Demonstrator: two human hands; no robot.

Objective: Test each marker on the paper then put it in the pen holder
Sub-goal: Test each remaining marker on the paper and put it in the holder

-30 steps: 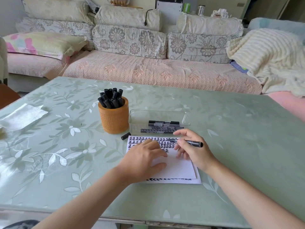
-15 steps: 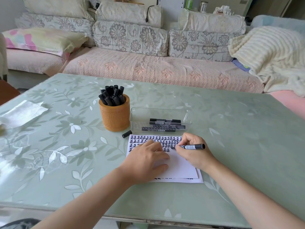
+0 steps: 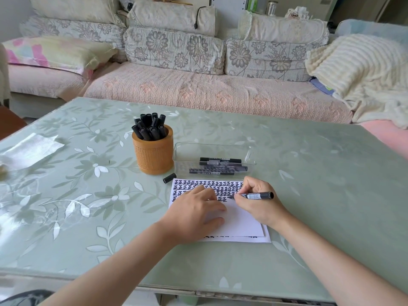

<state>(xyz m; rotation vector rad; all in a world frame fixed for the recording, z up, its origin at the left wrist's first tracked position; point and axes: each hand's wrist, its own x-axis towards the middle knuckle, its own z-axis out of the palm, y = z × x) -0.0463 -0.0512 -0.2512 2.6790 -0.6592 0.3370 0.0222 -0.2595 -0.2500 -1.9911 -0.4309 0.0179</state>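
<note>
Partly under left hand (image 3: 194,215), rows (image 3: 207,184) on paper (image 3: 240,224).

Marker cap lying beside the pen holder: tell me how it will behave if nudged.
The cap is a short cylinder lying on its side, so it would probably roll. The table looks glossy, so it may also slide. It seems small and light.

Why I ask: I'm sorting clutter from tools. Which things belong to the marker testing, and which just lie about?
Job: marker in right hand; paper under left hand; loose cap; pen holder; clear tray of spare markers.
Lying about: shiny sheet; blanket; sofa cushions.
</note>
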